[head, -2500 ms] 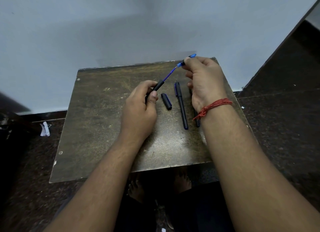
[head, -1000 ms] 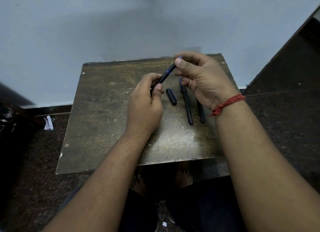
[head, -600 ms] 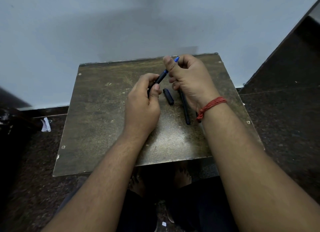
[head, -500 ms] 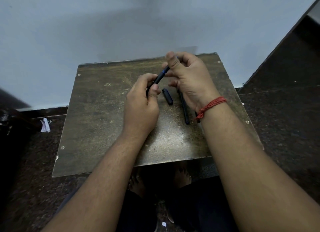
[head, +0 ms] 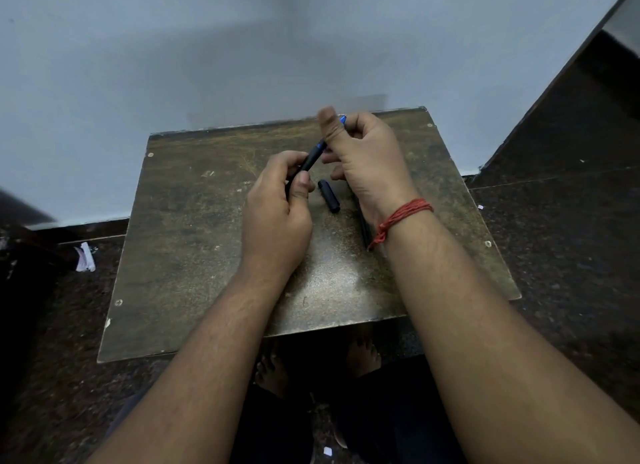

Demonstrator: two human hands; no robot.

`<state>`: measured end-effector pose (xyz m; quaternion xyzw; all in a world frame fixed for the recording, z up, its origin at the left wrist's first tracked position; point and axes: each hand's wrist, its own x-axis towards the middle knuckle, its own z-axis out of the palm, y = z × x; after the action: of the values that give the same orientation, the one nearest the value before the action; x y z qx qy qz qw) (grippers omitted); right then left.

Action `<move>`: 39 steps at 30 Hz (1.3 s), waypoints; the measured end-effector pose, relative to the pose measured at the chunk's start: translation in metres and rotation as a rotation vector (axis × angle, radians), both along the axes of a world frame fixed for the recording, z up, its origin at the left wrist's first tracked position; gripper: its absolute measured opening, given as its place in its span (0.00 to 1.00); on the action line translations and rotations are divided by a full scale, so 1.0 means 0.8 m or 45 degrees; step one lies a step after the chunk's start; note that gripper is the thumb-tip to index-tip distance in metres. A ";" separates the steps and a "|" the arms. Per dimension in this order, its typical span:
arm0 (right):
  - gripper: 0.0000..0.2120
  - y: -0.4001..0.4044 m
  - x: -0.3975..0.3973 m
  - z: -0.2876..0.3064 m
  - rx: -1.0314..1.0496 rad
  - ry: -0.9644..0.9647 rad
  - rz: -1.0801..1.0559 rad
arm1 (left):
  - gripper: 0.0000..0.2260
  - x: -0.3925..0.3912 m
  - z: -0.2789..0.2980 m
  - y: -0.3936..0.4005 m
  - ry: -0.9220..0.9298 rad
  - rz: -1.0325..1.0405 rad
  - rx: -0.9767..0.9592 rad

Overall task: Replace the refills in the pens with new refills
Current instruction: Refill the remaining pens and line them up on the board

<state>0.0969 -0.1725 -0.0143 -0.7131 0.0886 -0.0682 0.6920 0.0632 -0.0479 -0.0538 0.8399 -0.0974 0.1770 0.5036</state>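
My left hand point(head: 277, 211) grips the black barrel of a pen point(head: 311, 159), which slants up to the right above the table. My right hand point(head: 367, 159) pinches the blue tip section of the same pen, whose blue end point(head: 343, 119) pokes out past the fingers. A short black pen cap point(head: 329, 195) lies on the table between my hands. Another dark pen point(head: 364, 231) lies under my right wrist, mostly hidden.
The small worn brown table point(head: 194, 242) stands against a pale wall. Dark speckled floor surrounds it. A scrap of white paper point(head: 85, 257) lies on the floor at the left. My bare feet point(head: 273, 370) show below the table's near edge.
The long blue refill that stuck out of the barrel has gone into it. My right hand has come closer to my left and now grips the tip end.
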 end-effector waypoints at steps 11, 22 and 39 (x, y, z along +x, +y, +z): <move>0.08 -0.008 0.004 -0.001 0.220 -0.043 0.079 | 0.09 0.000 0.000 0.001 -0.001 0.007 -0.035; 0.06 -0.012 0.003 -0.003 0.294 -0.024 0.165 | 0.09 0.001 0.001 0.002 0.009 0.021 -0.041; 0.03 -0.008 0.001 -0.004 0.278 -0.026 0.186 | 0.09 0.000 0.001 0.001 0.001 0.029 -0.027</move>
<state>0.0980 -0.1791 -0.0177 -0.6374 0.0362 -0.0149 0.7695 0.0633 -0.0471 -0.0532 0.8357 -0.0855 0.1834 0.5106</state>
